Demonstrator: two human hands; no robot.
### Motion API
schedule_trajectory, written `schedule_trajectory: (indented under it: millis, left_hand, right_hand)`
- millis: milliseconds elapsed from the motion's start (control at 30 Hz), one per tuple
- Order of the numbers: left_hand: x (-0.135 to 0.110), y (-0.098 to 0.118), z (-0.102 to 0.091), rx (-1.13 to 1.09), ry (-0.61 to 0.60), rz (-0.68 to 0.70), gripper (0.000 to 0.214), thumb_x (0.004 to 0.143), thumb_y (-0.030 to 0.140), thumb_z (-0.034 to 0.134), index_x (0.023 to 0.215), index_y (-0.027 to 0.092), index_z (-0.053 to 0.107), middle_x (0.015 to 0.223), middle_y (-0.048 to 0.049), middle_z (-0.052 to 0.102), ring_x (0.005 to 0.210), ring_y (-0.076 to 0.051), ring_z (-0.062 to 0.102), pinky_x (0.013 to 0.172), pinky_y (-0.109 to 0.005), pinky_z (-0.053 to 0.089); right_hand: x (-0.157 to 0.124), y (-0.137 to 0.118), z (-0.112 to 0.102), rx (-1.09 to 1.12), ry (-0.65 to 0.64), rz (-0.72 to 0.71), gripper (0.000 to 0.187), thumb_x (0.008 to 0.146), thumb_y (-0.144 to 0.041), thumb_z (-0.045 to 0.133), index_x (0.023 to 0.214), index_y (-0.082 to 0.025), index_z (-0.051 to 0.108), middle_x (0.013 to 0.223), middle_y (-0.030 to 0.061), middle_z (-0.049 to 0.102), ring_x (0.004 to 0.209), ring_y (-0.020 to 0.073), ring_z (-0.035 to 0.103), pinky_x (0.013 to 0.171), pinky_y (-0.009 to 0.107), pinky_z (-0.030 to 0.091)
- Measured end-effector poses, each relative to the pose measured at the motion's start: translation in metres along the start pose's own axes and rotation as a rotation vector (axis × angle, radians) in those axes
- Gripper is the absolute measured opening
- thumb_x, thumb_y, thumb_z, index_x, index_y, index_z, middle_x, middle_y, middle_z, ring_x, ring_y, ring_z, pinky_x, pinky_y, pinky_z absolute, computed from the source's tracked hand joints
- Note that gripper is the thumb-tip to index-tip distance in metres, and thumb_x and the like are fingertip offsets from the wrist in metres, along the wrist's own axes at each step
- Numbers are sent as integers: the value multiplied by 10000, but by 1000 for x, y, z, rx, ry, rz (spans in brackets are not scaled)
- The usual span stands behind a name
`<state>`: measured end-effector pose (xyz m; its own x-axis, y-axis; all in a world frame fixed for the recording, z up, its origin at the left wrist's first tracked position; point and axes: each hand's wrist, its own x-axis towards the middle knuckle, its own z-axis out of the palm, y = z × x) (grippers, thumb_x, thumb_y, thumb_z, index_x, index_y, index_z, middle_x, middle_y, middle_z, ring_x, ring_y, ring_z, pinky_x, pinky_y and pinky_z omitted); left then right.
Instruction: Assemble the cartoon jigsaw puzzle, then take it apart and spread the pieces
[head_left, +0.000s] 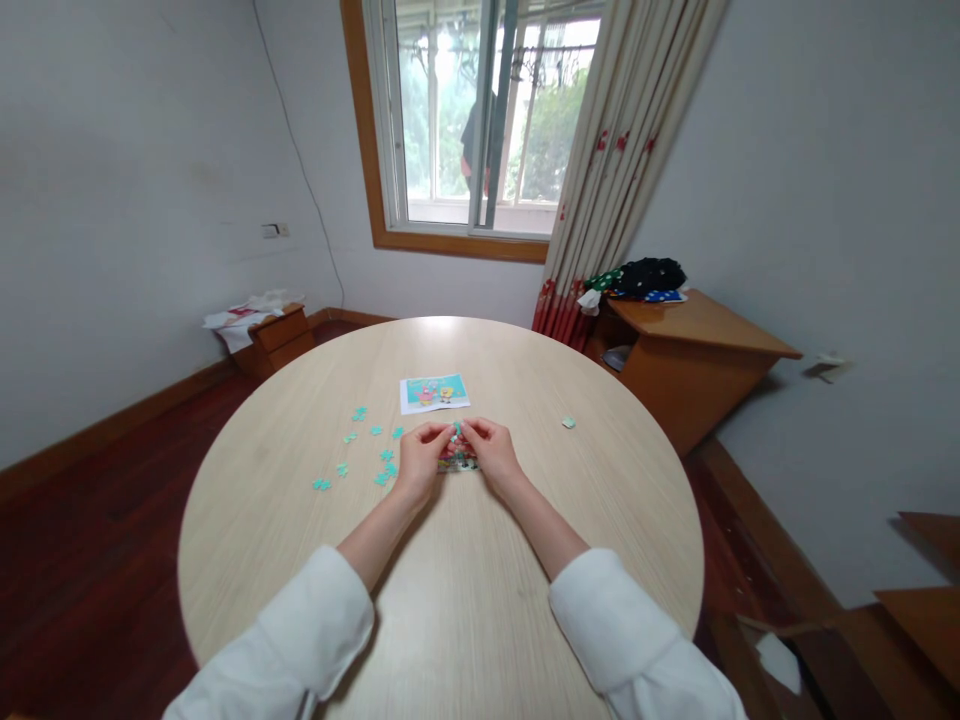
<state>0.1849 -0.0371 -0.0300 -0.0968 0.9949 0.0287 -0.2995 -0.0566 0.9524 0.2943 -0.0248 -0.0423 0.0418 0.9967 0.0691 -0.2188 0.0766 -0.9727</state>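
- Two hands: left hand (424, 455) and right hand (489, 452), side by side, thumb and fingers of each pinching one small teal piece (457, 428) between them.
- One patterned patch (456, 465) on the table beneath the hands, partly hidden, its details too small to tell.
- Roughly a dozen loose pieces (386, 455) left of the left hand; several touch, so an exact count cannot be told.
- One lone piece (568, 423), well to the right.
- One card (435, 393) just beyond the hands, showing a pink and a yellow figure.
- One round table (480, 600); every piece lies well inside its edge.
- Room to move: plain tabletop between the forearms, and between the right hand and the lone piece.
- One desk (675, 370) just beyond the table's far right edge.
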Motion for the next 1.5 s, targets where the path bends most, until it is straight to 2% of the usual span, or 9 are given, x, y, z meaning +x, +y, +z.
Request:
schedule_trajectory:
  millis: [167, 333, 400, 467, 600, 800, 1167, 1367, 1500]
  left_hand:
    - [-1, -8, -8, 302, -84, 131, 205, 648, 356, 666, 636, 156, 621, 512, 13, 565, 480, -119, 505, 499, -251, 412]
    - [-17, -13, -11, 859, -317, 428, 221, 823, 266, 469, 811, 155, 660, 853, -95, 670, 812, -194, 612, 772, -336, 480]
    - [-26, -13, -9, 1070, -403, 485, 306, 855, 246, 424, 1046, 142, 639, 1150, -151, 619, 1068, -232, 566, 934, -391, 427]
    - [-34, -14, -6, 1284, -443, 481, 439, 872, 295, 423, 1264, 123, 520, 1385, -180, 452, 1282, -283, 408, 1056, -469, 302]
    - [-40, -16, -4, 1579, -488, 387, 607, 914, 440, 319, 1421, 106, 322, 1493, -194, 264, 1383, -326, 221, 1100, -539, 160]
    - [-41, -16, -5, 1682, -505, 382, 627, 919, 478, 260, 1430, 117, 312, 1487, -181, 281, 1377, -315, 241, 1100, -513, 169]
    - [-62, -6, 4, 1767, -472, 448, 580, 900, 445, 354, 1354, 92, 435, 1407, -224, 412, 1294, -349, 384, 1053, -527, 239]
    - [-70, -5, 6, 1743, -456, 475, 551, 886, 436, 394, 1320, 107, 477, 1381, -216, 449, 1259, -358, 419, 1034, -542, 259]
    - [-75, -8, 6, 1729, -461, 476, 564, 875, 450, 404, 1318, 110, 485, 1377, -220, 452, 1248, -365, 430, 1033, -556, 255]
  right_hand:
    - [16, -2, -27, -56, 190, -86, 332, 607, -482, 691, 674, -174, 589, 532, -35, 547, 481, 89, 489, 459, 214, 404]
    - [33, -7, -65, 13, 451, -42, 319, 692, -451, 654, 620, -194, 479, 471, -64, 470, 387, 57, 422, 353, 175, 307]
    - [36, -8, -72, 55, 479, -5, 319, 715, -444, 648, 629, -195, 467, 493, -43, 525, 406, 67, 478, 352, 170, 347]
    - [36, -7, -73, 80, 459, 17, 299, 724, -418, 657, 654, -189, 479, 530, -21, 581, 455, 82, 550, 377, 168, 409]
    - [35, -4, -69, 70, 403, 36, 223, 717, -301, 685, 688, -174, 505, 575, 8, 641, 478, 97, 600, 414, 177, 476]
    - [35, -1, -64, 10, 373, 19, 153, 678, -194, 682, 724, -173, 537, 551, -2, 641, 450, 105, 589, 404, 193, 477]
    - [27, 5, -58, -295, 181, -152, 281, 583, -421, 694, 626, -149, 637, 576, 9, 632, 551, 125, 563, 546, 260, 466]
    - [20, -1, -53, -200, 119, -85, 300, 507, -342, 756, 705, -141, 655, 496, -30, 585, 507, 111, 543, 543, 262, 466]
    - [19, -1, -51, -194, 82, -47, 306, 472, -343, 786, 651, -132, 656, 524, 0, 617, 515, 121, 565, 533, 266, 475]
